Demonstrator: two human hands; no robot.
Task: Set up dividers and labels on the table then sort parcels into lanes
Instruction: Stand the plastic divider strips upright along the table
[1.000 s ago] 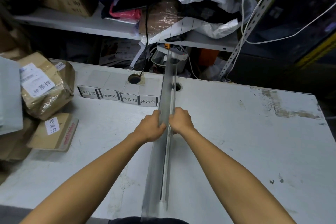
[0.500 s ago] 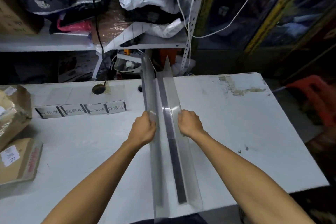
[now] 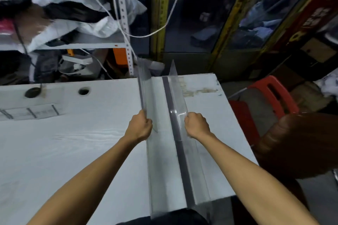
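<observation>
**Two clear dividers held apart on the table**

While the left hand [image 3: 140, 127] grips the left divider [image 3: 146, 97], the right hand [image 3: 196, 125] grips the right divider [image 3: 180, 107]; both long clear strips run front to back across the white table [image 3: 73, 142], side by side.

Left arm: bare forearm reaching forward from the lower left, angled toward the left divider [image 3: 146, 107].
Left grip [image 3: 140, 127]: knuckles up, fingers curled round the top edge of the left divider about halfway along it, thumb side toward the far end.
Right arm: bare forearm coming in from the lower right, angled inward to the right divider [image 3: 180, 107].
Right grip [image 3: 196, 125]: fist closed on the top edge of the right divider, level with the left grip, back of the hand up.
Spacing: the two grips sit apart, each on the outer side of its own divider.
</observation>
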